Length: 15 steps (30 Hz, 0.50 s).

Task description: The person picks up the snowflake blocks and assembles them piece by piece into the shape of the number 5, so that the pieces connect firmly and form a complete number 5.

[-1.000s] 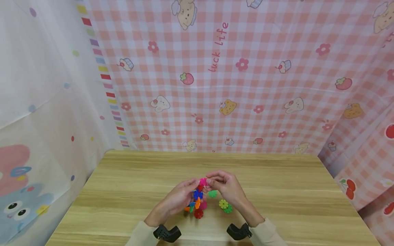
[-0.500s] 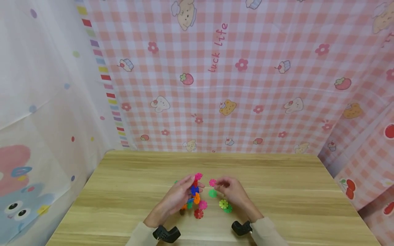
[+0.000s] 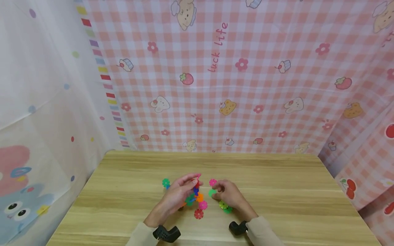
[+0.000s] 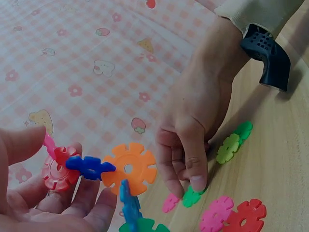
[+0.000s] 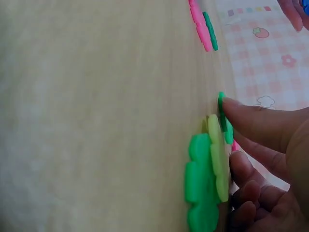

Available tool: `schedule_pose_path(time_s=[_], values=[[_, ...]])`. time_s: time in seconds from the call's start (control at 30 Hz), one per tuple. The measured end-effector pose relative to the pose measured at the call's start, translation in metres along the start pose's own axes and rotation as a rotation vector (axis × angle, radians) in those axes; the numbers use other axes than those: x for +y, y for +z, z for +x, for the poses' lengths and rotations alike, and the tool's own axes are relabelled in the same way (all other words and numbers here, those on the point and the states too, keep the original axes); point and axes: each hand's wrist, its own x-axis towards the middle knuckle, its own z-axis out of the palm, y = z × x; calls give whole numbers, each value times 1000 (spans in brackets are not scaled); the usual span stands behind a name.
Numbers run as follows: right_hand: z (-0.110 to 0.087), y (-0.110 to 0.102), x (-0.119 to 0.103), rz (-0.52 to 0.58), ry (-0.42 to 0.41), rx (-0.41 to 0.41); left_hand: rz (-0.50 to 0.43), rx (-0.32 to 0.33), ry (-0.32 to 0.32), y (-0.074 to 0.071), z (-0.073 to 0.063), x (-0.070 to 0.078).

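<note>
The left hand (image 3: 181, 193) is holding a chain of bright discs (image 4: 116, 171) over the bench (image 3: 129, 194). The right hand (image 3: 230, 193) is touching a green disc (image 4: 193, 197); I can't tell if it's pinching. The back edge (image 3: 212, 153) is lying well away, leaving both room.

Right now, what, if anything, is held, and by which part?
Left hand: the snowflake-disc chain, by its pink and red end. Right hand touches a green disc; gripping cannot be told.

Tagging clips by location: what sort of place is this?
Likely a makeshift recording booth, judging by the wood-grain table, the pink checked cloth hung behind it, and the black device on each wrist.
</note>
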Motion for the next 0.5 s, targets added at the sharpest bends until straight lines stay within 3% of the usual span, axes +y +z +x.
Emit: schedule_pose_path(time_s=[0.23, 0.5], values=[[1, 0, -2, -32, 13, 5, -12, -6, 17, 3, 0, -2], [-1, -3, -3, 60, -5, 12, -65, -22, 44, 6, 1, -6]])
